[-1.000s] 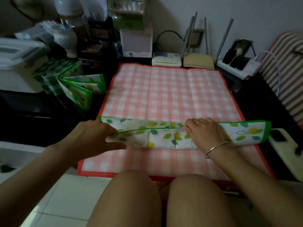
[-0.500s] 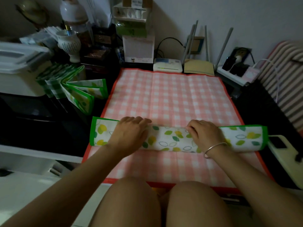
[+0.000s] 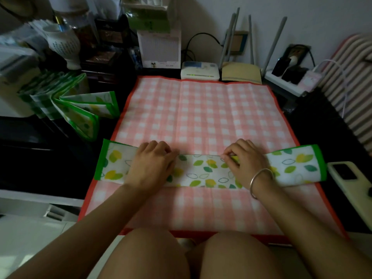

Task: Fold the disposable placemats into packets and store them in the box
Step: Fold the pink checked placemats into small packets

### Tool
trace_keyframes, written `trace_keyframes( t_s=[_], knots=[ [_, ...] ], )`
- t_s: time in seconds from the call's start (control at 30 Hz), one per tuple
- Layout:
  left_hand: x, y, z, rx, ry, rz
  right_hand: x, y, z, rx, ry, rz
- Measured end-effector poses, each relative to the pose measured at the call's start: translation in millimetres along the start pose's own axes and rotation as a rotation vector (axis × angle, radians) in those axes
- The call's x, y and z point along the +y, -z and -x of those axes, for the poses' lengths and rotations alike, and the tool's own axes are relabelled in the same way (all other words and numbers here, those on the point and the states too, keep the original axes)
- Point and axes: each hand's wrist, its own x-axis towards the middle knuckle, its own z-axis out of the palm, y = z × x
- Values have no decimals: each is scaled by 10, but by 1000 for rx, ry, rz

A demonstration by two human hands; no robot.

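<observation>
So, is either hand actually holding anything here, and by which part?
The right hand pinches the folded leaf-print placemat at its far edge. The left hand rests on it with bent fingers; whether it grips cannot be told.

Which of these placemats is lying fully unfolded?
The pink checked placemat, red-bordered. The leaf-print placemat in front is a folded strip; those at left are packets.

Along the far edge of the dark table (image 3: 322,121) sit a white router (image 3: 199,71) with green lights and a yellowish router (image 3: 240,73) with grey antennas. A power strip (image 3: 311,80) lies at the far right corner, a pale phone (image 3: 354,188) at the right edge, and a white perforated vase (image 3: 65,45) stands at the far left.
</observation>
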Motion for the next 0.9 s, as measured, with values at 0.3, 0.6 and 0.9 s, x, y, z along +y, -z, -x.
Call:
trace_keyframes(
  t_s=[0.3, 0.6, 0.9],
  knots=[
    [326, -210, -18, -216, -229, 147, -6, -6, -35, -7, 27, 9],
    [317, -256, 1, -191, -243, 97, 14, 139, 370, -377, 220, 237],
    [340, -186, -19, -220, -171, 208, 844, 401, 547, -410, -79, 249]
  ],
)
